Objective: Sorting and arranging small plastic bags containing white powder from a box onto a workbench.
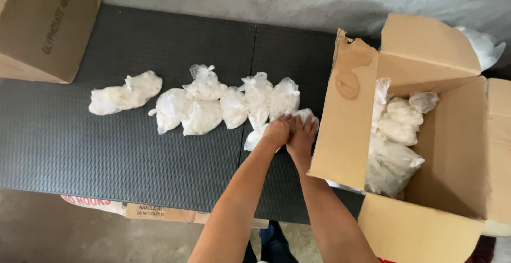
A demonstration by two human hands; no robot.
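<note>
Both arms fwd, left grip (277,132) & right grip (302,135) side-by-side, fingers curled.

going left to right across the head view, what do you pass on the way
closed cardboard box → row of tied white bags on the dark mat → left hand → right hand, both on one bag → open cardboard box holding more bags

From my feed, soft even daylight fills the scene with no harsh glare. I see faint shadows under the plastic bags (202,103) on the dark mat (106,151). The open box (426,135) interior is shaded. Focus is sharp; edges bend slightly.
</note>
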